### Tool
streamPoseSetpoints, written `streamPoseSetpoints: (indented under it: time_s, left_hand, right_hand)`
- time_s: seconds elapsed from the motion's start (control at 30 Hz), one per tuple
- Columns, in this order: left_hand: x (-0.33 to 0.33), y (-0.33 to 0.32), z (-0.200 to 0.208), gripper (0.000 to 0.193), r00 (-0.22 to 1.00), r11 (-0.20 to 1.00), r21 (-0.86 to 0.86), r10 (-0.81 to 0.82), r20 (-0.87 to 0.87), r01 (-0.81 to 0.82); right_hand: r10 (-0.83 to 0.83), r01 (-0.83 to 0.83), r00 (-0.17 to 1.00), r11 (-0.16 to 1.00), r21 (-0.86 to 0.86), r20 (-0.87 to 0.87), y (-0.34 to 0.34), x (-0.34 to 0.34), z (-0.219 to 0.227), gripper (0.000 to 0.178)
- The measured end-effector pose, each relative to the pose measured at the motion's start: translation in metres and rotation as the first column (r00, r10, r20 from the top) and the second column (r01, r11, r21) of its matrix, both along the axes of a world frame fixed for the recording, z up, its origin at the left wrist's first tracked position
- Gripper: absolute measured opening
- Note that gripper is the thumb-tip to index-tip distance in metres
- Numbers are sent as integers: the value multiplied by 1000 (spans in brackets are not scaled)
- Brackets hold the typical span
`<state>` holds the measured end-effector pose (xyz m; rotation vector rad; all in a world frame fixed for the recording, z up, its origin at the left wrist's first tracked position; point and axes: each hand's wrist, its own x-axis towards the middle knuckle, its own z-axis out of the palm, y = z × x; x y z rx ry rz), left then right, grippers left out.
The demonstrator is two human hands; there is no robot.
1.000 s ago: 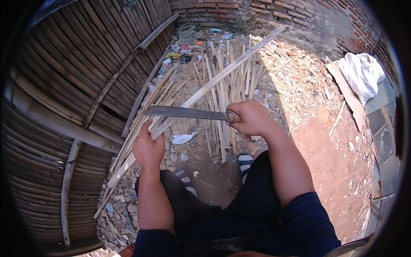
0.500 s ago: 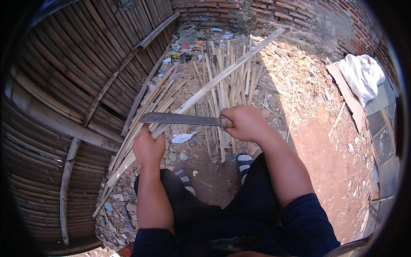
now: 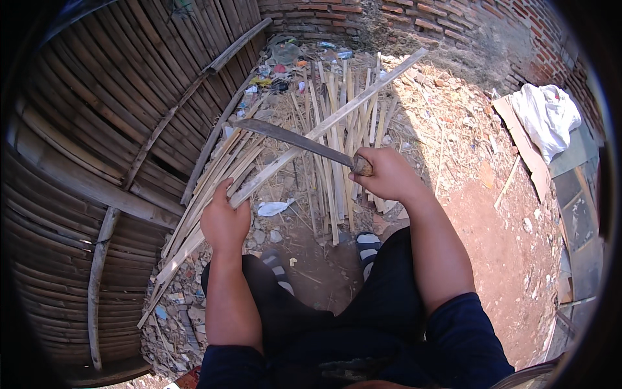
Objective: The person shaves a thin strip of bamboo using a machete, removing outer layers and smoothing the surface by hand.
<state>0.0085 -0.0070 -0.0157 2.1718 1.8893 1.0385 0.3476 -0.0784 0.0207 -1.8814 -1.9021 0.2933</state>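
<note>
My right hand [image 3: 391,174] is wrapped round the wooden handle of a machete [image 3: 301,141]. Its long dark blade points up and left, over a pale wooden strip [image 3: 350,107]. That long, flat strip slants from the near left to the far right. Its near end is in the grip of my left hand [image 3: 225,217], thumb on one side and fingers on the other. Below the strip, a pile of thin wooden slats [image 3: 334,188] lies on the ground, with more slats [image 3: 214,175] stacked along the left. Whether the blade touches the strip I cannot tell.
A slatted bamboo wall [image 3: 84,110] rises on the left, and a brick wall [image 3: 447,23] stands at the back. White cloth [image 3: 547,120] lies over boards at the right. Rubble and litter cover the ground, with a scrap of white plastic [image 3: 275,207] near my sandalled feet.
The machete's blade has swung away from my left hand, its tip going farther up and right. My right hand has shifted slightly right. The left hand still holds the strip.
</note>
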Motion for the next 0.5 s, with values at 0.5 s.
streamPoseSetpoints:
  time_s: [0.5]
  left_hand:
    - [-7, -3, 7, 52, 999, 995, -85, 47, -9, -48]
  right_hand:
    - [-307, 329, 921, 943, 57, -239, 8, 54, -10, 39]
